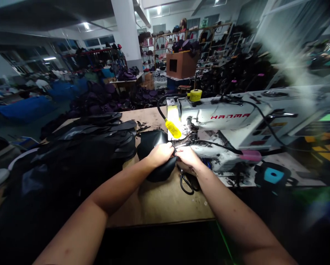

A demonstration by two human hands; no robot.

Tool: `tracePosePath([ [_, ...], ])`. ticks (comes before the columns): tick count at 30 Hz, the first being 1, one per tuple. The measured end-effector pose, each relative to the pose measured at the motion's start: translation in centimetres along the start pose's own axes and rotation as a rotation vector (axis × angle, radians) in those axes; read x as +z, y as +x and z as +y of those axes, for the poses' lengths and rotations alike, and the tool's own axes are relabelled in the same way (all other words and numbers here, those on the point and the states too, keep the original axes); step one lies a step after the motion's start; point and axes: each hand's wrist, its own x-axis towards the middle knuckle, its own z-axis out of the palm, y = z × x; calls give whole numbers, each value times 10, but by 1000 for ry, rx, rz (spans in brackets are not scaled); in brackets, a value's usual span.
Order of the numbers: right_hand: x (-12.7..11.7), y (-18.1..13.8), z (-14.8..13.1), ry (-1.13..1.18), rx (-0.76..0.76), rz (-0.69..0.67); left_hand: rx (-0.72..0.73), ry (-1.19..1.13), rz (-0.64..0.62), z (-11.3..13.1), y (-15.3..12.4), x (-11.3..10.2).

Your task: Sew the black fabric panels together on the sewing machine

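A white sewing machine [225, 117] marked HANMA reaches in from the right, with a lit yellow lamp [172, 129] at its head. Just below the needle area, my left hand [162, 152] grips a piece of black fabric [161, 173] with closed fingers. My right hand [187, 155] pinches the edge of the same piece from the right, close to the machine's narrow arm. The fabric hangs curved in front of and behind my left hand. The needle and the exact spot under it are too small to make out. Black-handled scissors [187, 184] lie beside my right wrist.
A large heap of black cut pieces [93, 147] covers the left of the wooden table [165, 209]. Black scraps lie behind the fabric. A black pouch with a blue patch [274, 176] sits at the right. Farther back stand a brown box [181, 65] and loaded shelves.
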Motion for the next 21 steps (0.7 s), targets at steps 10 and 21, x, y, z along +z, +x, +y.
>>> tracePosePath([
  [10, -1, -7, -8, 88, -12, -27, -244, -88, -8, 25, 6, 9],
  [21, 1, -8, -5, -170, -29, 61, -459, -51, 240, 26, -44, 24],
])
